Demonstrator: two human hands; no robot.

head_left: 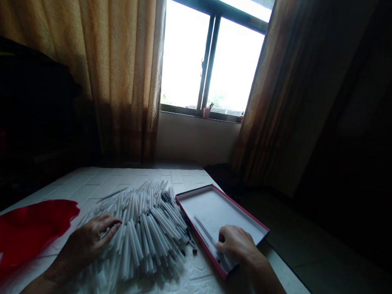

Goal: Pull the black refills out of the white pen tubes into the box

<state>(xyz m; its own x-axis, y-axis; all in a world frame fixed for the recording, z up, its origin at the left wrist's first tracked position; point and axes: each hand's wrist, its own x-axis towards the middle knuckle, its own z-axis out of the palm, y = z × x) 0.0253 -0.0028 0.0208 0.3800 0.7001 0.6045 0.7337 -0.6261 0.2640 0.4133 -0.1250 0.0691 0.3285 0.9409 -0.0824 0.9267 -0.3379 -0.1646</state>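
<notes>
A large heap of slim whitish tubes (144, 231), like pen barrels, some with dark ends, lies on the table. At the left side of the heap is my left hand (94, 235), its thumb and forefinger tips brought together; what is between them is too small to make out. My right hand (237, 243) reaches over the near end of a shallow box tray (239, 207) with a white inside and a red rim. Its fingers are closed at the lower end of a slim white tube (203, 228) along the tray's left wall. The fingertips are partly hidden.
A shiny red plastic bag or sheet (32, 220) lies on the left of the white brick-patterned table (98, 177). One small black piece (195, 251) sits between heap and tray. Beyond the table are a window, curtains (128, 67) and a pink cup (206, 112) on the sill.
</notes>
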